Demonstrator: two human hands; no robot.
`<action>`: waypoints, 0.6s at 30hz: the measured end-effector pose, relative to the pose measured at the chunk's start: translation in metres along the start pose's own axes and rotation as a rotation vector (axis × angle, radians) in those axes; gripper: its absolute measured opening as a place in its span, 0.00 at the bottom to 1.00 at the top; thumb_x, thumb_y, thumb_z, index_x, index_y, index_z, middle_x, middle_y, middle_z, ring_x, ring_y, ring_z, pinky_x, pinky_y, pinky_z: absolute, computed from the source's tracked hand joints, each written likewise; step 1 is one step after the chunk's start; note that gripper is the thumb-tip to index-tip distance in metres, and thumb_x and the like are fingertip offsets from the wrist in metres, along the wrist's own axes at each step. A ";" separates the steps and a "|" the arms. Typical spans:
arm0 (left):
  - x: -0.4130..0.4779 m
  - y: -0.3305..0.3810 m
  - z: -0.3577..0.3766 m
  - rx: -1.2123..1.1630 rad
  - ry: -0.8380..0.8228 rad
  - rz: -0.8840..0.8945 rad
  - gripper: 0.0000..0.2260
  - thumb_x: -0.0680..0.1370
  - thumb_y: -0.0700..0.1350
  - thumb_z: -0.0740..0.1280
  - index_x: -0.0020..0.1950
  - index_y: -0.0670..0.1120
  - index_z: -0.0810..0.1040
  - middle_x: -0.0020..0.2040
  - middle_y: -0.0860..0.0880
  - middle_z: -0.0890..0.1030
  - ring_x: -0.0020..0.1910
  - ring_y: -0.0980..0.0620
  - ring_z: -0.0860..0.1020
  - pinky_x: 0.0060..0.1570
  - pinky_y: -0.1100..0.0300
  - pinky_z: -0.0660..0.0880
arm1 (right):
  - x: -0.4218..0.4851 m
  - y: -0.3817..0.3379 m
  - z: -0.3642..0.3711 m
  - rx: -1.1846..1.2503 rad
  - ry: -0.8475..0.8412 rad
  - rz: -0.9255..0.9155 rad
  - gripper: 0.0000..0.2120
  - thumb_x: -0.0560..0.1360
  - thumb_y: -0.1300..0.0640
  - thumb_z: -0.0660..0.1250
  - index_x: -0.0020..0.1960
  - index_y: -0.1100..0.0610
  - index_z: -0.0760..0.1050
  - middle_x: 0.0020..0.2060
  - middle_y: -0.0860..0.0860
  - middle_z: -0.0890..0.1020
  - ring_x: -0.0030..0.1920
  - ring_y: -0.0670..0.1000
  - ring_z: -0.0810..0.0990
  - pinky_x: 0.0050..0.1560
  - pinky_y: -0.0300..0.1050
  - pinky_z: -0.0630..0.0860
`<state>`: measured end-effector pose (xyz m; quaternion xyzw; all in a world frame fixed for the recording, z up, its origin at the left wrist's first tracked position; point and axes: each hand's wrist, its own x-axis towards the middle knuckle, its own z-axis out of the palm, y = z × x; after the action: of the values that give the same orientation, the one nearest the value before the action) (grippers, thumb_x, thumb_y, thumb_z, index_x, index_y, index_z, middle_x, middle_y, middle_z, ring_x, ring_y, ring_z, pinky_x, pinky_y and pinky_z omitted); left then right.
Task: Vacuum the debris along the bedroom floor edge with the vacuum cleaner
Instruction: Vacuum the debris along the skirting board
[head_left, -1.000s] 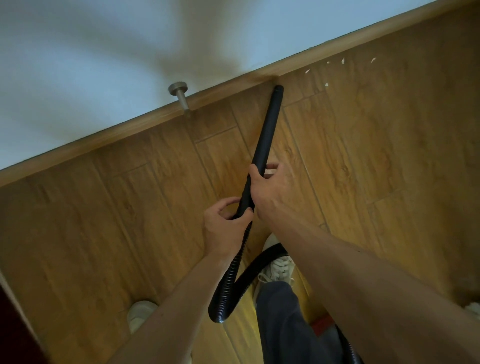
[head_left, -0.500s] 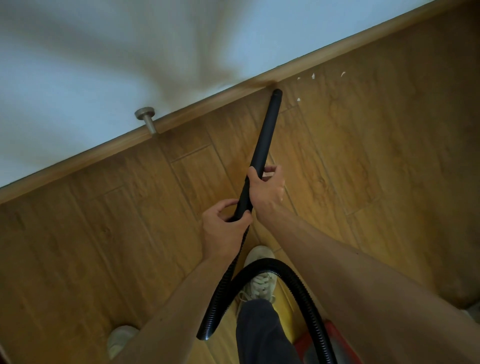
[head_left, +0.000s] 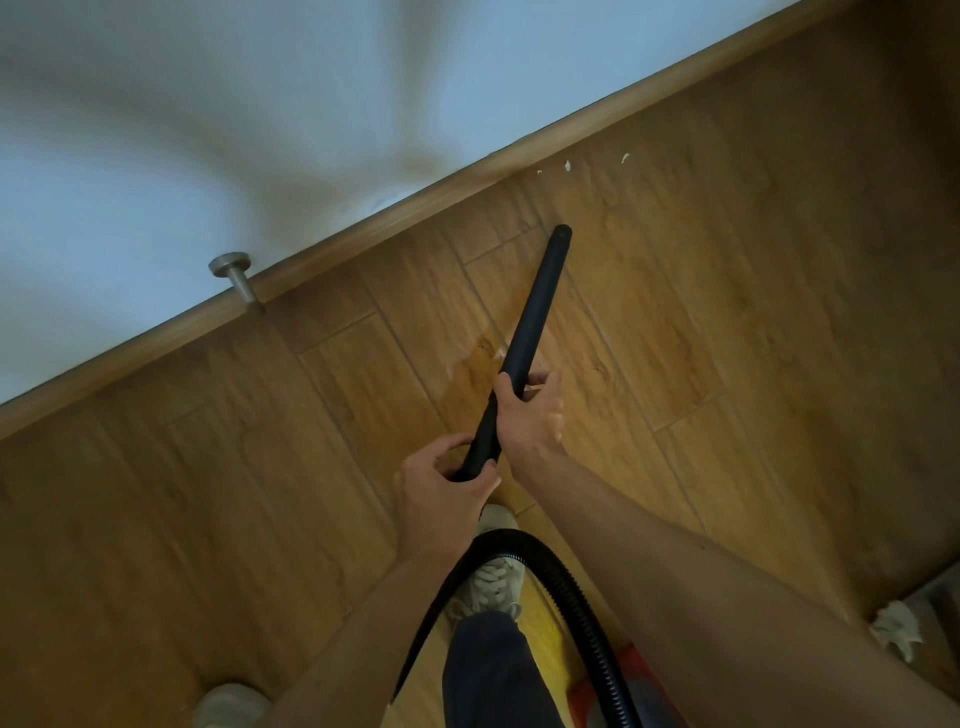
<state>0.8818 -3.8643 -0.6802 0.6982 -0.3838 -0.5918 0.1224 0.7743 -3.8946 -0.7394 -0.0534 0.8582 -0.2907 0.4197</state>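
Head view: black vacuum tube points toward the baseboard, tip stopping short of it; can't tell if the tip touches the floor. Right hand is wrapped around the tube. Left hand grasps its lower end, just behind the right. Ribbed hose loops back over a white shoe. White debris lies by the baseboard, beyond the tip. Metal door stop sits further left.

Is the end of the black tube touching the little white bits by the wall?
Apart. The head view shows bare floor between the tube tip and the white bits.
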 end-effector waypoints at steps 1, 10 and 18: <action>0.001 0.000 -0.001 0.000 0.010 -0.004 0.12 0.70 0.42 0.77 0.51 0.52 0.83 0.33 0.49 0.85 0.29 0.53 0.81 0.31 0.60 0.77 | 0.000 -0.001 0.003 -0.004 -0.005 -0.008 0.12 0.77 0.51 0.69 0.51 0.54 0.67 0.42 0.53 0.79 0.42 0.55 0.82 0.42 0.54 0.82; 0.018 0.007 -0.008 -0.083 0.101 -0.013 0.10 0.71 0.40 0.77 0.50 0.51 0.83 0.31 0.46 0.84 0.28 0.53 0.80 0.28 0.63 0.77 | 0.007 -0.022 0.030 -0.031 -0.073 -0.092 0.13 0.77 0.51 0.69 0.53 0.55 0.66 0.40 0.50 0.78 0.38 0.52 0.80 0.33 0.45 0.76; 0.032 0.026 0.011 -0.093 0.108 -0.014 0.12 0.71 0.42 0.76 0.53 0.48 0.83 0.28 0.47 0.83 0.23 0.56 0.77 0.23 0.64 0.71 | 0.028 -0.043 0.019 -0.021 -0.109 -0.113 0.13 0.77 0.51 0.69 0.53 0.56 0.67 0.39 0.50 0.78 0.35 0.50 0.80 0.34 0.47 0.78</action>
<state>0.8615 -3.9002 -0.6905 0.7253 -0.3437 -0.5714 0.1713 0.7639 -3.9482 -0.7443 -0.1217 0.8328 -0.3016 0.4480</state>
